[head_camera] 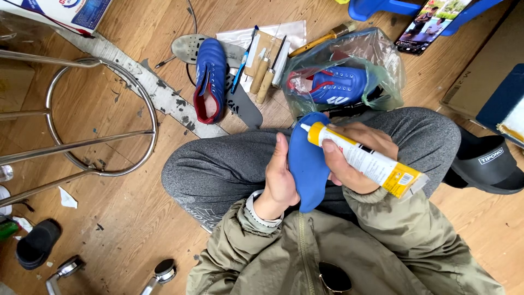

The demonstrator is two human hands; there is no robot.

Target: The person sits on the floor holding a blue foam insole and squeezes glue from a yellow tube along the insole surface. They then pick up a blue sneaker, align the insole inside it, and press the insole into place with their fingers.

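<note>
Centrally, a blue insole (307, 169) is gripped by the left hand (281, 183) over the lap, while a yellow-and-white glue tube (360, 158) is clasped in the right hand (355, 158), nozzle at the insole's top.

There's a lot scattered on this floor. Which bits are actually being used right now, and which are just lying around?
In use:
left hand holding the blue insole
right hand holding the yellow glue tube, nozzle at the insole

Lying about:
blue shoe on the floor
second blue shoe in a plastic bag
wooden-handled tools
black slipper
metal stool
</note>
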